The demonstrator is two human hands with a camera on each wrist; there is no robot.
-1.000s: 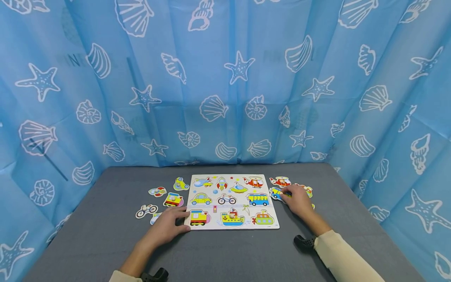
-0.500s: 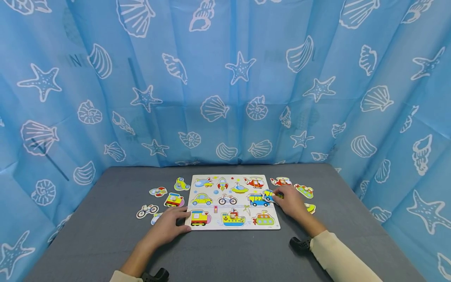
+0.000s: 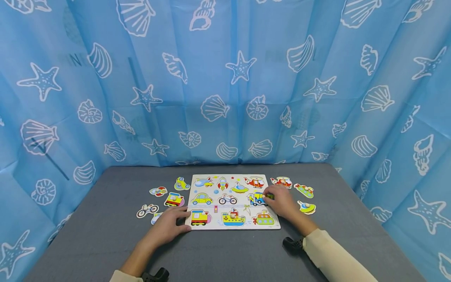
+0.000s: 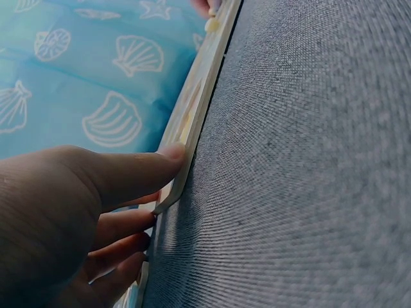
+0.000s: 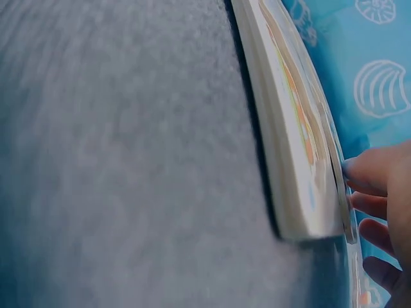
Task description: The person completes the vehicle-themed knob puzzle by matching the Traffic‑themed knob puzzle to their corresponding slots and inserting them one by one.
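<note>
A white puzzle board (image 3: 243, 210) printed with vehicles lies on the grey cloth. My left hand (image 3: 168, 226) rests against its left edge; in the left wrist view the thumb (image 4: 144, 168) lies along the board's near edge by the corner, the other fingers at the side. My right hand (image 3: 283, 201) pinches a blue bus puzzle piece (image 3: 259, 199), tilted over the printed bus on the right of the board and partly hiding it. Beside the printed palm tree are a boat piece (image 3: 233, 219) and a submarine piece (image 3: 264, 220) with knobs, in the bottom row.
Left of the board lie several pieces: a train (image 3: 174, 199), a bicycle (image 3: 146, 210), a rocket (image 3: 158, 191) and a yellow car (image 3: 181, 184). On the right are a helicopter (image 3: 282, 181), a green-and-red submarine-like piece (image 3: 304, 190) and a flying saucer (image 3: 306, 207). A blue shell-print curtain (image 3: 239, 117) stands behind.
My right hand has carried the bus piece left from the cloth beside the board onto the printed bus, uncovering the saucer piece at right. My left hand stays at the board's edge.
</note>
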